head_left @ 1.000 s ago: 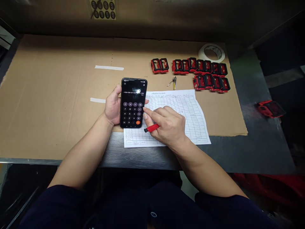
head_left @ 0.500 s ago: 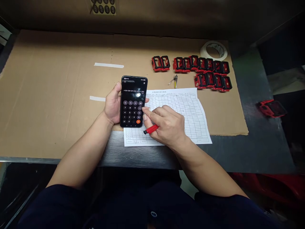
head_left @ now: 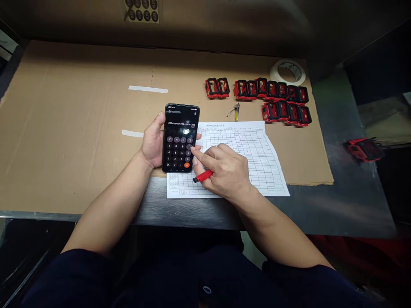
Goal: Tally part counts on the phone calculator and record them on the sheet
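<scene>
My left hand [head_left: 153, 143] is wrapped round a black smartphone [head_left: 180, 128], its thumb along the left edge and fingertips showing at the right edge. A calculator with a row of sums fills the phone's screen. Close to the right side of the keypad is my right hand [head_left: 224, 169], its index fingertip at the minus and plus keys; whether it touches the glass I cannot tell. A red pen [head_left: 204, 175] with a black end is gripped in the curled fingers of that hand. Beneath both lies a printed form [head_left: 260, 162] with a grid, partly covered by the phone and my right hand.
Several red and black frame-like parts [head_left: 278, 89] stand in rows at the back right, near a tape roll [head_left: 287, 72]. Nail clippers [head_left: 236, 112] lie above the form. Another red and black part [head_left: 364, 149] sits at the right. Cardboard [head_left: 73, 119] covers much of the metal table [head_left: 199, 212].
The view has shifted very slightly. Both hands keep their hold on the phone and the pen, and the sums on the screen look the same.
</scene>
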Demonstrator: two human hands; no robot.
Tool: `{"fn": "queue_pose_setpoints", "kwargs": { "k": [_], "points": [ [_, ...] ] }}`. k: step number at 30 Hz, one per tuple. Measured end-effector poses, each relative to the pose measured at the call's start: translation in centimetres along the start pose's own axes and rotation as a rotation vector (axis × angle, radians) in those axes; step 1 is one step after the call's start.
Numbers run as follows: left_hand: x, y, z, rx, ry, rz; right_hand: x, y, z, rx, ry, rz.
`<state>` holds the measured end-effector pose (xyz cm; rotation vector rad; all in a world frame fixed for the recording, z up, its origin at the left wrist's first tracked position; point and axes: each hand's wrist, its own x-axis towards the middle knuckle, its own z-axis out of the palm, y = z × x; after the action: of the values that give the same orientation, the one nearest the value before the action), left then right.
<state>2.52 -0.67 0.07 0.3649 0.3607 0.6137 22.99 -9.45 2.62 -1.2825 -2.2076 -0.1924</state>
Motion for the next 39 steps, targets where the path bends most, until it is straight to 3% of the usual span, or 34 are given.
{"fn": "queue_pose_setpoints", "kwargs": {
  "k": [7, 19, 30, 39],
  "points": [
    [-0.08, 0.09, 0.09, 0.006, 0.016, -0.016, -0.17, -0.19, -0.01, -0.029, -0.057, 0.048],
    [-0.06, -0.03, -0.07, 0.027, 0.012, 0.007, 0.14, -0.29, -0.01, -0.038, 0.048, 0.029],
    [-0.02, -0.03, -0.41, 0.048, 0.0, 0.005, -0.03, -0.37, -0.12, -0.073, 0.056, 0.026],
    [0.07, -0.04, -0.53, 0.076, -0.001, 0.01, -0.13, -0.72, -0.6, -0.083, -0.018, 0.065]
  ]
}}
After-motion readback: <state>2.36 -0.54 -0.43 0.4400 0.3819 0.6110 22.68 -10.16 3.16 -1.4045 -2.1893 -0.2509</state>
